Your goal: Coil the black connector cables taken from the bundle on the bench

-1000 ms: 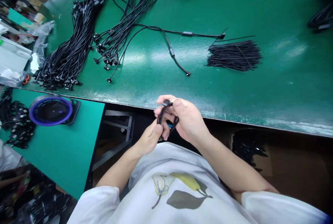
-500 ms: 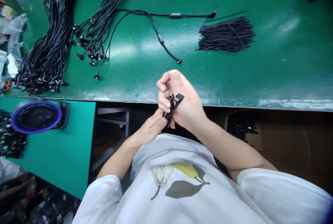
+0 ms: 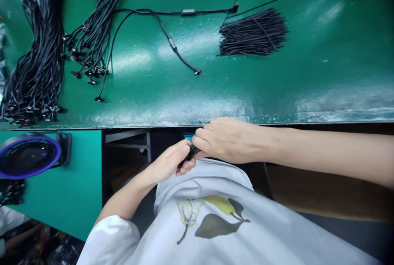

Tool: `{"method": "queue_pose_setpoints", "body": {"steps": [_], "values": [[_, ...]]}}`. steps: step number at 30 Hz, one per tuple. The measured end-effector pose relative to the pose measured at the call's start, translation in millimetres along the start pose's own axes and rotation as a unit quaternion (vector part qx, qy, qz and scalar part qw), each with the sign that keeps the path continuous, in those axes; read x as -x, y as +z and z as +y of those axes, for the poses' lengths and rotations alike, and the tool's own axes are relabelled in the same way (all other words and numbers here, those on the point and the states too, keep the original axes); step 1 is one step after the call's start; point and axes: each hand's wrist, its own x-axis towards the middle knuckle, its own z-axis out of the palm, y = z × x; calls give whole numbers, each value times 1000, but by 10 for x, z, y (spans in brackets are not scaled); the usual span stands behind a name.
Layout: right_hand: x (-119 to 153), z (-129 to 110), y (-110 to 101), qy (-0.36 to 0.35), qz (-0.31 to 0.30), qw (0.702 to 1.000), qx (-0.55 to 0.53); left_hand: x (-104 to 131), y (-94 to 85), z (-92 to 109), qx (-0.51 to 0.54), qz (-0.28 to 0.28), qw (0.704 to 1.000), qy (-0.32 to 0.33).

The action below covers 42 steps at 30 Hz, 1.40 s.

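A folded black cable (image 3: 193, 151) is between my two hands, just below the table's front edge. My left hand (image 3: 172, 160) is closed around its lower end, thumb on top. From the right, my right hand (image 3: 223, 139) reaches in with the back of the hand up, its curled fingers gripping the cable's other end. Most of the cable is covered by the fingers. On the table in front lies a loose black cable (image 3: 166, 12) that splits into branches with grey sleeves and small plugs. To its right is a pile of thin black ties (image 3: 254, 33).
A bunch of black cables (image 3: 101, 14) and a thicker bundle (image 3: 40, 51) lie at the left of the green table (image 3: 172, 104). On a lower side table (image 3: 76, 187) stands a round purple-rimmed device (image 3: 30, 156). Part of another person's arm (image 3: 21, 236) shows at lower left.
My right hand has turned from palm up to back up, its forearm swinging out to the right. The folded cable has moved slightly lower. The view has shifted a little right.
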Motion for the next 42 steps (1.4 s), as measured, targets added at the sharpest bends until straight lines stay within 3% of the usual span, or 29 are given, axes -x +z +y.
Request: {"method": "queue_pose_setpoints", "body": {"steps": [5,9,13,17,22,24,26,28,30,32,35,39,42], "values": [[66,0,-111,-38,45,994,89,-85,-61,72,-74,-34,997,16],[92,39,-108,-77,43,987,132,-225,-109,122,-103,-84,991,8],[115,144,-134,-26,60,997,47,-324,-87,139,-10,-69,998,1],[145,237,-208,-12,61,997,-38,-358,-42,120,94,-83,990,-72],[174,264,-244,-27,31,999,-2,-332,16,131,129,-56,987,-81],[186,251,-232,-36,36,997,60,-285,40,157,67,-39,996,-44],[197,229,-217,-49,43,989,130,-227,55,194,-72,-15,997,-3],[208,200,-206,-63,52,979,185,-178,57,232,-219,15,975,24],[217,170,-198,-84,60,971,214,-151,43,257,-281,6,959,22],[223,144,-190,-108,66,967,222,-141,22,256,-243,-64,968,-9],[220,131,-184,-131,73,969,198,-137,12,192,-92,-143,983,-65],[189,160,-221,-104,55,983,143,-137,82,72,105,-120,985,-66],[176,190,-272,-89,27,990,108,-153,126,36,145,-106,983,-41]]}}
